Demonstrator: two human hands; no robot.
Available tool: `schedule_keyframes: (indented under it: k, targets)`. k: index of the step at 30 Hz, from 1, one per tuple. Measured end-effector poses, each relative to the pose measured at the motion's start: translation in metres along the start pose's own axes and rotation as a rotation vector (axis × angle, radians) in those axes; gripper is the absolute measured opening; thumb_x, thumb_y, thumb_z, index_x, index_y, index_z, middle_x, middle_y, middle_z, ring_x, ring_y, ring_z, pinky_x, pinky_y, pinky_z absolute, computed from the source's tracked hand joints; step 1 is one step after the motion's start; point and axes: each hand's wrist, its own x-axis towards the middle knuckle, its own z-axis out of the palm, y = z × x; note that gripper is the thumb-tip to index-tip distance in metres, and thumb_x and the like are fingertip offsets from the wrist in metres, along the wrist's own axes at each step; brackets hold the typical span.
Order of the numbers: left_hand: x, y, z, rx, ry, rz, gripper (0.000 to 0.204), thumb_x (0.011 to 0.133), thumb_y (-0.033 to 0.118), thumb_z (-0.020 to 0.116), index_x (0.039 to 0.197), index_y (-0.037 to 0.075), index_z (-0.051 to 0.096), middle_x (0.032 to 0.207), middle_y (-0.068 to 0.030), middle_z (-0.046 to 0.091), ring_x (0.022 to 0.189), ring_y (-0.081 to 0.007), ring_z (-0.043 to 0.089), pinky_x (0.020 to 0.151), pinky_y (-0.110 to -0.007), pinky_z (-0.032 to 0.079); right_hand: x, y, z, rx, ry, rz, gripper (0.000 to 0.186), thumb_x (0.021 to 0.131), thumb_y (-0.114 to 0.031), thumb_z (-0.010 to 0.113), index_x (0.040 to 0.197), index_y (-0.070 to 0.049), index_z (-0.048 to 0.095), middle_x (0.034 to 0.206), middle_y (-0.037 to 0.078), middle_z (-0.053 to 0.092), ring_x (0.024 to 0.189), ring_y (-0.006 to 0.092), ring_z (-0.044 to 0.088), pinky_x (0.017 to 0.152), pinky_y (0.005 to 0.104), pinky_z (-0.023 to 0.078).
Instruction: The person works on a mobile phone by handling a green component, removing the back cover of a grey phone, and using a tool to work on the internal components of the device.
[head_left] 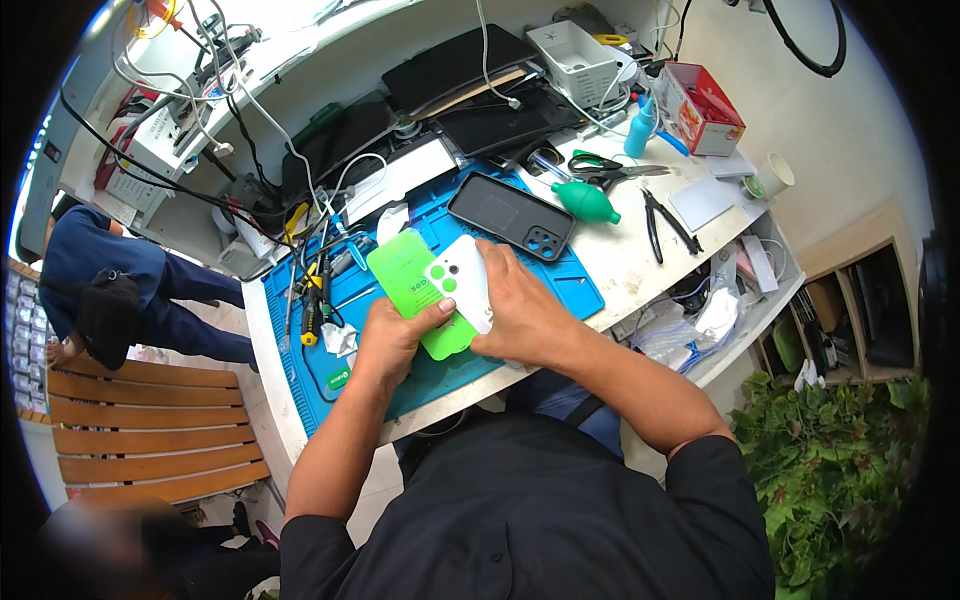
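My left hand is closed on a bright green printed card, its thumb pressed over the front near the white piece. In my right hand is a white phone back panel, gripped along its right side. Green shows through round openings at the panel's camera corner. Panel and card overlap above the blue work mat; whether they are stuck together I cannot tell. Just beyond my right hand, a black phone case lies on the mat.
Screwdrivers and crumpled white paper lie at the mat's left. To the right are a green blower bulb, scissors, pliers and a blue bottle. Cables hang at the upper left. A person stands beyond a wooden bench.
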Motion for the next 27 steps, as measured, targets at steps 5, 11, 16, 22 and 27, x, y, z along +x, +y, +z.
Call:
schedule_keyframes:
  k: [5, 11, 16, 22, 27]
  targets:
    - [0.011, 0.019, -0.017, -0.072, 0.048, -0.095, 0.040, 0.095, 0.017, 0.091, 0.125, -0.004, 0.075, 0.115, -0.0131, 0.081, 0.098, -0.0218, 0.078, 0.088, -0.036, 0.063, -0.001, 0.001, -0.006, -0.011, -0.010, -0.031, 0.109, 0.070, -0.015, 0.089, 0.158, 0.017, 0.033, 0.144, 0.036, 0.053, 0.139, 0.0502, 0.056, 0.120, 0.0483, 0.049]
    - [0.020, 0.001, -0.018, -0.119, 0.118, 0.072, 0.037, 0.096, 0.014, 0.090, 0.124, -0.004, 0.075, 0.114, -0.0139, 0.081, 0.100, -0.0231, 0.078, 0.090, -0.038, 0.064, 0.000, -0.002, -0.007, 0.005, -0.053, -0.049, 0.110, 0.069, -0.015, 0.089, 0.158, 0.016, 0.033, 0.146, 0.037, 0.052, 0.139, 0.0503, 0.056, 0.120, 0.0486, 0.049]
    - [0.021, 0.002, -0.017, -0.192, 0.120, 0.070, 0.036, 0.095, 0.011, 0.090, 0.124, -0.003, 0.074, 0.114, -0.0136, 0.080, 0.100, -0.0232, 0.078, 0.090, -0.038, 0.064, 0.001, -0.001, -0.007, 0.025, -0.067, -0.035, 0.111, 0.068, -0.015, 0.090, 0.159, 0.014, 0.033, 0.147, 0.037, 0.052, 0.139, 0.0508, 0.056, 0.120, 0.0488, 0.049]
    - [0.023, 0.002, -0.017, -0.225, 0.119, 0.027, 0.034, 0.098, 0.013, 0.089, 0.124, -0.003, 0.074, 0.114, -0.0134, 0.080, 0.098, -0.0228, 0.078, 0.089, -0.038, 0.065, 0.000, 0.000, -0.005, 0.011, -0.064, -0.044, 0.111, 0.069, -0.016, 0.090, 0.159, 0.014, 0.032, 0.147, 0.037, 0.052, 0.140, 0.0511, 0.056, 0.120, 0.0489, 0.049]
    - [0.026, 0.006, -0.019, -0.210, 0.111, -0.043, 0.033, 0.102, 0.020, 0.085, 0.124, -0.002, 0.073, 0.112, -0.0126, 0.080, 0.096, -0.0230, 0.080, 0.086, -0.038, 0.066, 0.002, -0.002, -0.003, 0.014, -0.075, -0.043, 0.109, 0.070, -0.015, 0.089, 0.158, 0.014, 0.033, 0.147, 0.037, 0.052, 0.140, 0.0509, 0.056, 0.120, 0.0487, 0.049]
